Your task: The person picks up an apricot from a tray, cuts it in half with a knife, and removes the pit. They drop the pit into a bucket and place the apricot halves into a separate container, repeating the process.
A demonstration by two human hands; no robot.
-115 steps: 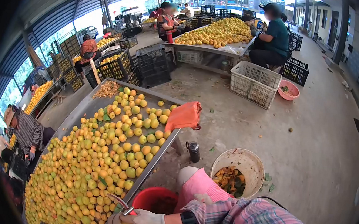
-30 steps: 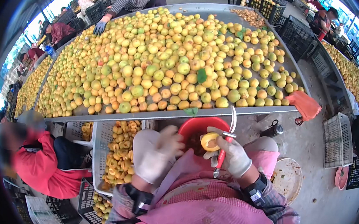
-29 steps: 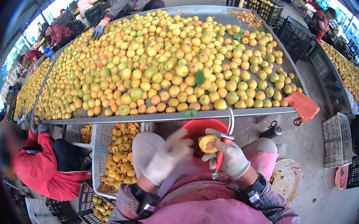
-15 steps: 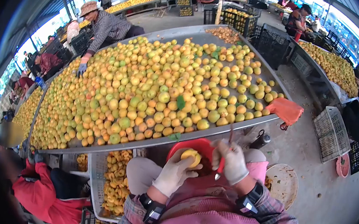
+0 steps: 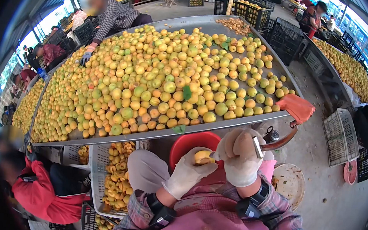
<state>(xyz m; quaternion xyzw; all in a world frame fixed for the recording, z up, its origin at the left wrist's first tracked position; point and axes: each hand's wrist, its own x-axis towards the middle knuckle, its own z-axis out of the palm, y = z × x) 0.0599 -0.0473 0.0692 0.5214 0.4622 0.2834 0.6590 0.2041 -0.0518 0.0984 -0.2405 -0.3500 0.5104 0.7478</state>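
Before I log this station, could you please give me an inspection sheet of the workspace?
Surface: metal table, piled with loose fruit.
Job's things: held fruit above red bucket; knife.
Clutter: orange cloth, bottle, white crate of cut fruit.
Hands: left hand, fingers closed on held fruit; right hand grips knife.
Cables: nothing seen.
Surroundings: person in red alongside, black crates, concrete floor.

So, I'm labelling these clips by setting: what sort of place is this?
Likely an open-sided fruit-processing shed: a metal table heaped with yellow fruit, plastic crates around, and gloved workers; the left hand holds a single fruit, the right hand a knife.
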